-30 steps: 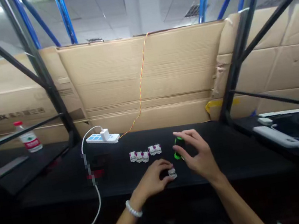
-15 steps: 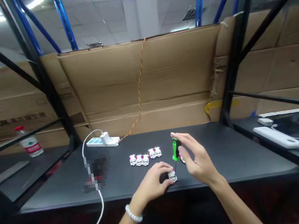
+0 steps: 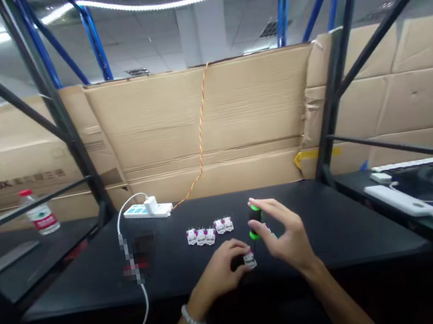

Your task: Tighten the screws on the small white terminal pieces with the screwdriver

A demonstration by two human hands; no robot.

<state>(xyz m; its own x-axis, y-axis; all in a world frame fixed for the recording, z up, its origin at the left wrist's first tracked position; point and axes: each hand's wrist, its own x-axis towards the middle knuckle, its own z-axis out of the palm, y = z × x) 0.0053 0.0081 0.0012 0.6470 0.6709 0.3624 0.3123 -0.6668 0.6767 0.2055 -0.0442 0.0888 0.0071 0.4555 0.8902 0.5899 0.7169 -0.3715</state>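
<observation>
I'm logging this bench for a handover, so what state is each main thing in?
Left hand: pinching a small white part
Screwdriver: near-upright, gripped by the right hand
White trio: lying side by side
White pair: lying side by side
Power strip: white plug seated; on/off unclear
Bottle: capped
Light strip: lit

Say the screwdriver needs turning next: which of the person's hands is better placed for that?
Probably the right hand: its thumb and forefinger are on the handle of the screwdriver. The left hand is busy, its fingers and thumb at the small white part.
</observation>
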